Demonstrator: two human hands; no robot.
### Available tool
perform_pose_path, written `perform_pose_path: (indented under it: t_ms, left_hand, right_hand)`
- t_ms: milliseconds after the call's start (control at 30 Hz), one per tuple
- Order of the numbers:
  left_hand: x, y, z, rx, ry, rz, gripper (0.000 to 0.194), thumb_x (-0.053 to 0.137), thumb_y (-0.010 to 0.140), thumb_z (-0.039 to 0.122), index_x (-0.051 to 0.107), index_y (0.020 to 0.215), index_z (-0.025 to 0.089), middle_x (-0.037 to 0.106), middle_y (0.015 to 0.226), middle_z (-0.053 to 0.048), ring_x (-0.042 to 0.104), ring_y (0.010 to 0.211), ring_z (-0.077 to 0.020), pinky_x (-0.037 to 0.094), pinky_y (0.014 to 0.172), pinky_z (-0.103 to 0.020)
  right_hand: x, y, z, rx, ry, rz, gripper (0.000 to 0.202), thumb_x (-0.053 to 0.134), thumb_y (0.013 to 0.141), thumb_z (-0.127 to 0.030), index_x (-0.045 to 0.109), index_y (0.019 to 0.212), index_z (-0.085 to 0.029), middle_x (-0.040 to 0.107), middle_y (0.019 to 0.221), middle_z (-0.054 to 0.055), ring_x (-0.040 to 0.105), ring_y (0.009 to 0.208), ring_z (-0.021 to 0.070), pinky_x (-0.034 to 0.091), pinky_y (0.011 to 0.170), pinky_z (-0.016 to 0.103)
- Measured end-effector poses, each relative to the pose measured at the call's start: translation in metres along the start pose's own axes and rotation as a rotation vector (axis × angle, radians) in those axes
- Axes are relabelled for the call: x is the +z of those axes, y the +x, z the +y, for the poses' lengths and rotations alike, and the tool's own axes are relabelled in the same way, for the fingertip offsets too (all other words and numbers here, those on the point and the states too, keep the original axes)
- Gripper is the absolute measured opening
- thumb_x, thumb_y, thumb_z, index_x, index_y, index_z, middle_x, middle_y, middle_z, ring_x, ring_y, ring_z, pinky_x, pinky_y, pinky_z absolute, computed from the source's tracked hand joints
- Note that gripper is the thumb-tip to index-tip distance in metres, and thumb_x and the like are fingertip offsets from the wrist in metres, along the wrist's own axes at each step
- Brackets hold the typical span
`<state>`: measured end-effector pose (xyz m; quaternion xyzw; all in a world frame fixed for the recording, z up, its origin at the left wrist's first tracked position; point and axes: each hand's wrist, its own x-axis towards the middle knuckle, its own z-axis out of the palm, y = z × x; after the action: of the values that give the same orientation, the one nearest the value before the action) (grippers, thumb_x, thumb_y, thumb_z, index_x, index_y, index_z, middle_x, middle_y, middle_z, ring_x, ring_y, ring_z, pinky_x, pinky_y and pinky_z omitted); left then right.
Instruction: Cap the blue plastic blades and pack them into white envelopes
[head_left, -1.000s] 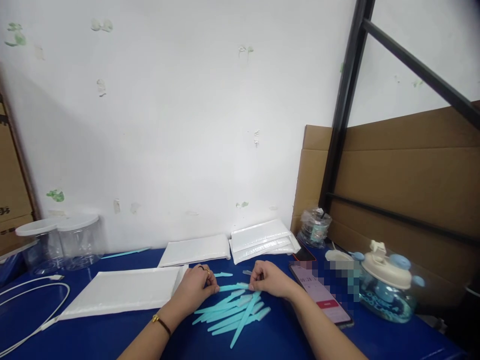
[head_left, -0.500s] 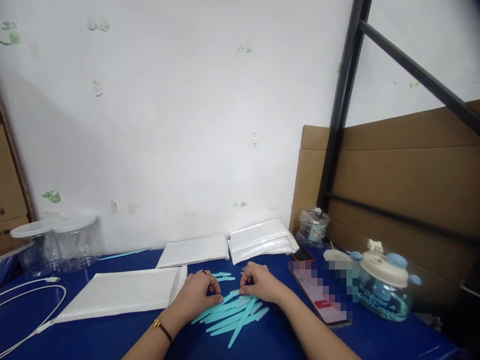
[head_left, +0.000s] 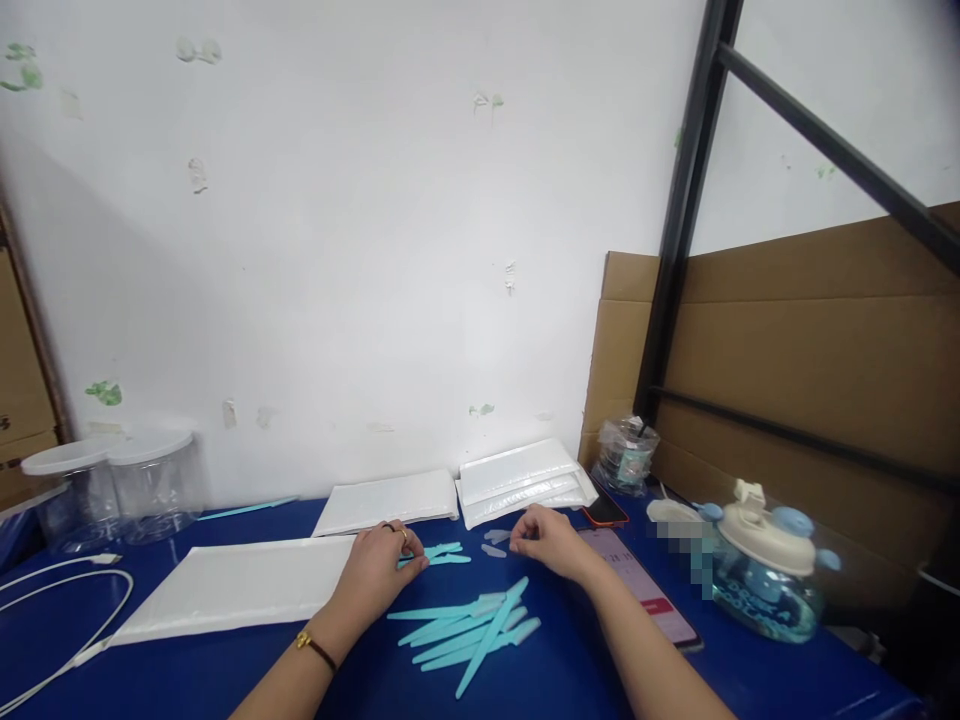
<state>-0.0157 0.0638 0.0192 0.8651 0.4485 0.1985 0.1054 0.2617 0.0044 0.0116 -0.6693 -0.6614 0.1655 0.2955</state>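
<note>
My left hand (head_left: 384,570) is closed in a pinch at the end of a small group of teal eyebrow razors (head_left: 448,555), seemingly gripping one of them. Several small clear blade caps (head_left: 495,543) lie to the right of that group. Beside the caps, my right hand (head_left: 553,545) has its thumb and fingers pressed together; whatever they hold is hidden. Closer to me, a loose pile of teal eyebrow razors (head_left: 465,635) fans out on the blue tabletop (head_left: 405,690), some with whitish clear caps over their ends.
White padded mailers (head_left: 240,585) lie left and at the back (head_left: 525,475). On the right are a phone (head_left: 656,595), a drink bottle (head_left: 769,570) and a wrapped cup (head_left: 628,455). Clear jars (head_left: 154,490) and a white cable (head_left: 127,590) sit left. A black frame post (head_left: 679,220) rises behind.
My hands have drawn apart from above the razor pile. The left moved up and left to the small razor group, the right moved up and right, uncovering the clear caps.
</note>
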Motion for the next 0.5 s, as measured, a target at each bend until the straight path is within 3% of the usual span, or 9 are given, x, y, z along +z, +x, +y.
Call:
perform_pose_path:
  t_ms: [167, 333, 500]
  left_hand:
    - [0.002, -0.008, 0.009, 0.083, -0.148, -0.097, 0.022, 0.059, 0.074, 0.044, 0.066, 0.079, 0.024, 0.062, 0.084, 0.0, 0.055, 0.079, -0.0165, 0.037, 0.069, -0.025]
    - [0.004, -0.018, 0.027, 0.139, -0.209, -0.139, 0.029, 0.051, 0.079, 0.048, 0.065, 0.085, 0.023, 0.062, 0.087, 0.0, 0.053, 0.081, -0.0156, 0.037, 0.071, -0.024]
    - [0.006, -0.02, 0.039, 0.149, -0.17, -0.218, 0.025, 0.05, 0.081, 0.043, 0.065, 0.082, 0.023, 0.064, 0.084, 0.001, 0.055, 0.077, -0.0147, 0.036, 0.066, -0.023]
  right_hand:
    - [-0.009, -0.008, 0.003, -0.078, 0.038, -0.287, 0.02, 0.077, 0.055, -0.035, 0.073, 0.07, -0.022, 0.063, 0.073, -0.002, 0.055, 0.07, 0.015, 0.039, 0.064, 0.023]
    - [-0.013, -0.007, 0.008, -0.134, 0.149, -0.504, 0.024, 0.076, 0.058, -0.039, 0.073, 0.069, -0.018, 0.057, 0.059, -0.003, 0.05, 0.058, 0.0111, 0.035, 0.054, 0.02]
    - [-0.01, -0.007, 0.0, -0.19, 0.245, -0.384, 0.027, 0.077, 0.06, -0.041, 0.072, 0.071, -0.017, 0.057, 0.076, 0.0, 0.052, 0.066, 0.012, 0.038, 0.06, 0.021]
